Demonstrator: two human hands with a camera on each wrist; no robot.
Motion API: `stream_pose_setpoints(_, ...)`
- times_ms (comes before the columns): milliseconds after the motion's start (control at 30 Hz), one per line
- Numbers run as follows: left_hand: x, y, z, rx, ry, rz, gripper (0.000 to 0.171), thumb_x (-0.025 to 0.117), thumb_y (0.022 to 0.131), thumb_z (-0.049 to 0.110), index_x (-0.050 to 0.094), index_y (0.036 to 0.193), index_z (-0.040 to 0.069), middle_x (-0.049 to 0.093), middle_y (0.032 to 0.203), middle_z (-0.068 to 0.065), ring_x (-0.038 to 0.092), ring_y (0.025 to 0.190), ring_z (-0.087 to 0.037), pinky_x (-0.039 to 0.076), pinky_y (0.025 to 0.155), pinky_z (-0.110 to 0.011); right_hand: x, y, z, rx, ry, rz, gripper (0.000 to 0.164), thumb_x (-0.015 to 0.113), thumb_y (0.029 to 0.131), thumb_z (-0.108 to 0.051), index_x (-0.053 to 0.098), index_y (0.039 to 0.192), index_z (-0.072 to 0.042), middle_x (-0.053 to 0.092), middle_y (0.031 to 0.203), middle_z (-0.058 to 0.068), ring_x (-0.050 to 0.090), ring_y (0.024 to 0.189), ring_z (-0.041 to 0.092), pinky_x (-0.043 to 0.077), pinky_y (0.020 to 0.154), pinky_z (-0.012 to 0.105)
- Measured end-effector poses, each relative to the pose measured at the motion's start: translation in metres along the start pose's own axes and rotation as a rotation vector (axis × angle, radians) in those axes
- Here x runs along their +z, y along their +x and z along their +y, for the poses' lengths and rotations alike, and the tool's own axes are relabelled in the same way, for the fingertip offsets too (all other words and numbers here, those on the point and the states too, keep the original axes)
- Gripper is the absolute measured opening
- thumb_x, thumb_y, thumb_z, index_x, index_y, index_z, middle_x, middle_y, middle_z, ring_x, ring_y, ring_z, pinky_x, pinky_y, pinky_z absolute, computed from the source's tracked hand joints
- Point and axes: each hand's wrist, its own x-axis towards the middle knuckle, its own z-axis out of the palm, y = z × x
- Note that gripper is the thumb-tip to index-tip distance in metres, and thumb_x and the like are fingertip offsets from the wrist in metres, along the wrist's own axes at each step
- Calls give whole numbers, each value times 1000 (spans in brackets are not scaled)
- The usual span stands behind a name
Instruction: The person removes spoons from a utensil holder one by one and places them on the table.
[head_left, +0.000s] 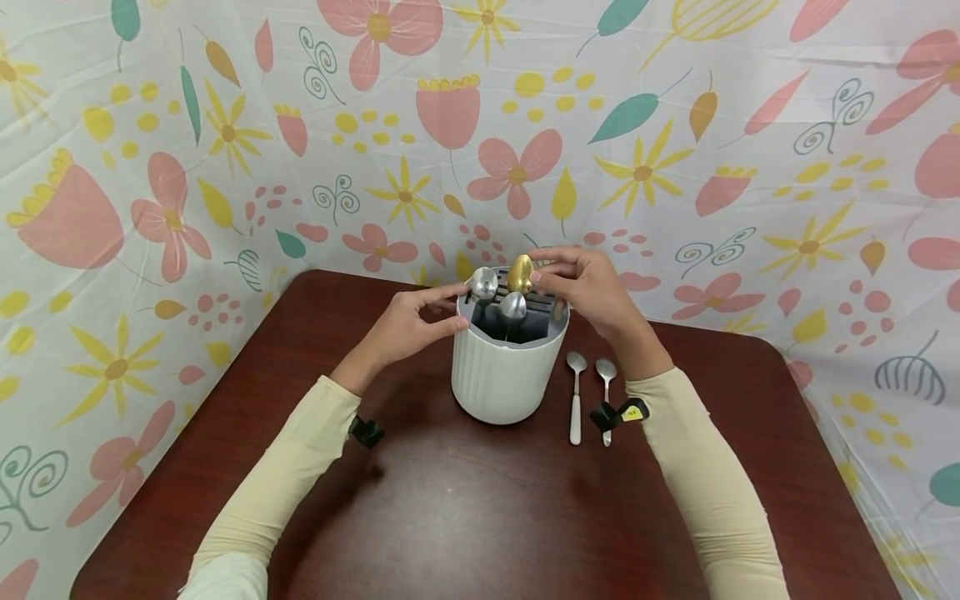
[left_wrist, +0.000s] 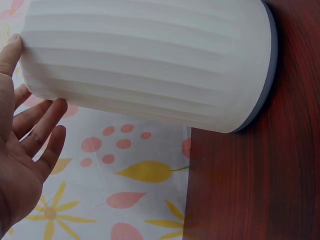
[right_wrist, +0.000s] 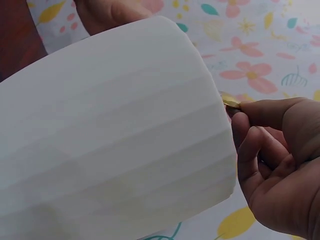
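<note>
A white ribbed utensil holder (head_left: 504, 379) with a dark slotted inside stands on the table. At its right rim my right hand (head_left: 588, 287) pinches a gold spoon (head_left: 520, 273) by the bowl between thumb and fingers, with its handle down inside the holder. Two silver spoons stand in the holder bowl-up: one silver spoon (head_left: 483, 283) at the left and another silver spoon (head_left: 513, 307) nearer the front. My left hand (head_left: 408, 325) touches the holder's left rim with thumb and fingertips, its fingers fairly straight. The left wrist view shows those fingers against the ribbed wall (left_wrist: 135, 60).
To the right of the holder lie a white-handled spoon (head_left: 575, 400) and a silver spoon (head_left: 606, 375), the latter partly covered by the black wrist strap (head_left: 617, 414). The dark red table (head_left: 442, 517) meets a flower-patterned cloth (head_left: 517, 100) behind and at both sides.
</note>
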Motion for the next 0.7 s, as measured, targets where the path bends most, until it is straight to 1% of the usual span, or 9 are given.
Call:
stream_pose_setpoints(100, 0, 1, 0, -10, -8, 0, 51, 79, 93, 23, 64, 141, 22, 68, 134, -2, 66, 116, -26, 51, 83, -43, 0, -1, -3, -21, 30, 19, 38, 70, 98, -12, 66, 133, 1, 76, 89, -5, 64, 73, 19, 52, 55, 29)
stream_pose_setpoints(167, 1, 1, -1, -19, -10, 1, 52, 79, 93, 21, 63, 142, 20, 68, 134, -4, 66, 116, -26, 51, 83, -47, 0, -2, -4, -35, 38, 34, 38, 70, 98, -11, 66, 133, 1, 77, 90, -6, 66, 77, 18, 52, 56, 28)
stream_pose_setpoints(333, 1, 2, 3, -31, -18, -2, 52, 78, 93, 16, 63, 142, 12, 67, 135, -10, 65, 118, -34, 49, 83, -53, -2, -3, -8, -80, 58, 76, 37, 71, 97, -10, 66, 132, 2, 77, 90, -7, 68, 79, 19, 50, 60, 26)
stream_pose_setpoints(433, 0, -1, 14, -32, -22, -4, 51, 77, 94, 15, 63, 142, 9, 66, 136, -11, 64, 119, -38, 48, 83, -53, -4, -2, -10, -126, 61, 97, 35, 71, 97, -8, 67, 130, 4, 77, 87, -6, 68, 75, 17, 48, 59, 25)
stream_pose_setpoints(567, -2, -5, 27, -25, -14, -7, 50, 76, 94, 16, 63, 142, 9, 66, 136, -11, 64, 118, -38, 49, 83, -50, -6, -1, -14, -170, 54, 109, 34, 71, 96, -6, 68, 128, 6, 76, 84, -6, 66, 71, 11, 48, 58, 25)
stream_pose_setpoints(700, -3, -6, 30, -16, -9, -13, 50, 76, 95, 18, 62, 143, 11, 65, 138, -10, 64, 119, -37, 50, 83, -48, -7, 0, -19, -182, 55, 122, 33, 72, 95, -5, 69, 126, 6, 76, 82, -5, 64, 68, 9, 48, 58, 26)
